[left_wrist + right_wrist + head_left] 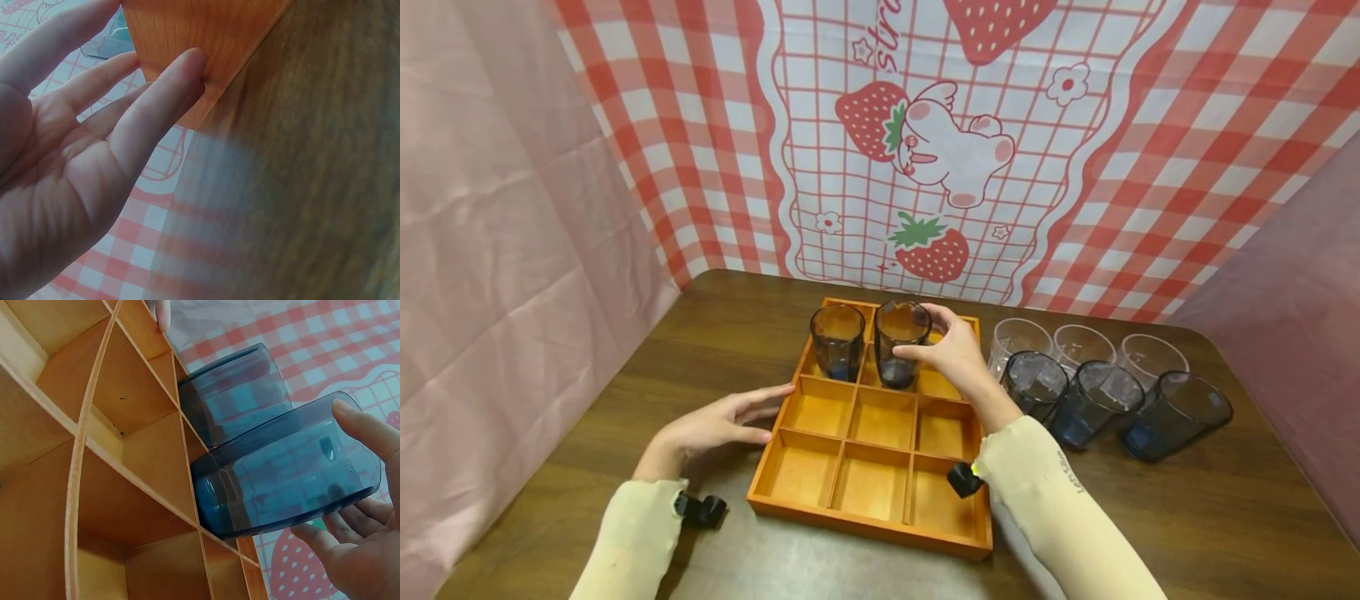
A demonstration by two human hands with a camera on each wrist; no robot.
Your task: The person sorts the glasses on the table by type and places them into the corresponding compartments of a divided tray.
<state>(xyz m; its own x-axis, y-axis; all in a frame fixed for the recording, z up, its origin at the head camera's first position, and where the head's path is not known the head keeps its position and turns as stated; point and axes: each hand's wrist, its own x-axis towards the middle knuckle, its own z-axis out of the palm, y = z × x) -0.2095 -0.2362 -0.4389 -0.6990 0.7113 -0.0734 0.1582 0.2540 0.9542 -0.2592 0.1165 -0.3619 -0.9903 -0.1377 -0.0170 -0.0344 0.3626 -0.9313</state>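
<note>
The right hand (953, 348) has its thumb and fingers curved around opposite sides of a dark glass (892, 340), spread only as wide as the glass itself. The hold is high, near the rim, most likely so that the base stays free among the dividers. The glass is upright at the middle column of the wooden tray (871, 525), in the third row from the tray's front edge; whether its base bears fully on the compartment floor I cannot tell.

The left hand (722, 427) holds nothing: its fingers are extended and spread, the tips and thumb touching the outside of the tray's left wall, probably to steady the tray.

Just beside the held glass, toward the tray's left edge, a second dark glass (837, 342) stands in the left column, where the dividers seem to serve as a guard against knocking.

Beyond the tray's right edge, toward the right edge of the table (715, 342), three dark glasses (1097, 408) stand in a row, with three clear glasses (1084, 343) behind them nearer the table's far edge. That side suits the right hand's reach. Past the far edge hangs a red-and-white cloth (715, 167) printed with strawberries
</note>
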